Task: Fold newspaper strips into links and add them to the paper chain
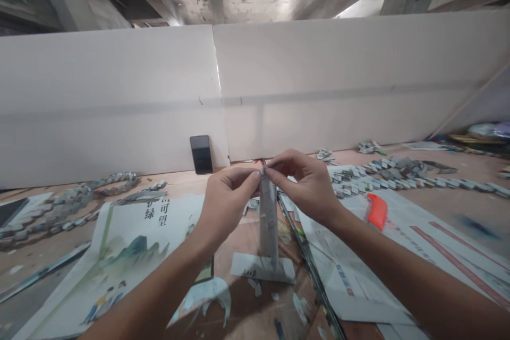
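Note:
My left hand (229, 196) and my right hand (306, 183) meet in front of me. Thumb and forefinger of each are pinched on the upper end of a narrow printed paper strip (268, 218). The strip runs down from my fingertips towards the table; the very end in my fingers is mostly hidden. Below it lies a short white paper strip (285, 270) set crosswise. Small torn paper scraps (255, 287) are scattered near it.
Folded-paper chains (107, 186) lie left, more chains (358, 183) right. A phone (201, 154) leans on the white partition (338, 74). An orange-red curved object (376, 211) rests on printed sheets (358, 271). An illustrated sheet (123, 244) is at left, a long dark ruler-like strip (311, 265) right of centre.

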The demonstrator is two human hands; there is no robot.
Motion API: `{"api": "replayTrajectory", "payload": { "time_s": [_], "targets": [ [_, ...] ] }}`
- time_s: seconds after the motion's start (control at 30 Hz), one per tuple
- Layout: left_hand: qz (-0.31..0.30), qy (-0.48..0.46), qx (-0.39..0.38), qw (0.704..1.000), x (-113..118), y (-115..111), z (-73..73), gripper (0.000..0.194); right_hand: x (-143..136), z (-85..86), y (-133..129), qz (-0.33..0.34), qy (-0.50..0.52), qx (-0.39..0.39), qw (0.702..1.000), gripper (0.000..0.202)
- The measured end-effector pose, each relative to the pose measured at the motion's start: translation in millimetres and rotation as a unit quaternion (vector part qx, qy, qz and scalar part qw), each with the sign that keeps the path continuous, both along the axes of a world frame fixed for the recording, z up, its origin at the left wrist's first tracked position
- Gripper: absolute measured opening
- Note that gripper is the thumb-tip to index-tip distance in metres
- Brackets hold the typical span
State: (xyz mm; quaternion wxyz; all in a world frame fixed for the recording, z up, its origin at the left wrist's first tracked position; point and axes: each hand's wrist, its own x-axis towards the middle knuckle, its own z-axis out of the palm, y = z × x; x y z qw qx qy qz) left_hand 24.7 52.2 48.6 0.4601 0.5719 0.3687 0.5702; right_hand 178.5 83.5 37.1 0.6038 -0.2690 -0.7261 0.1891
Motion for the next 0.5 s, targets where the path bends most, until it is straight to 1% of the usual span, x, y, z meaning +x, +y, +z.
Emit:
{"api": "replayTrajectory", "payload": {
  "time_s": [0.23, 0.5],
  "targets": [
    [-0.034, -0.039, -0.032, 0.998, -1.4, 1.8, -2.2, 0.025, 0.6, 1.5, -0.3, 0.000, -0.004, 0.017, 1.000, 0.005],
    [-0.058, -0.048, -0.043, 0.996, -2.3, 3.0, -2.7, 0.026, 2.2, 3.4, -1.0, 0.006, -0.009, 0.026, 1.000, 0.003]
  ]
}}
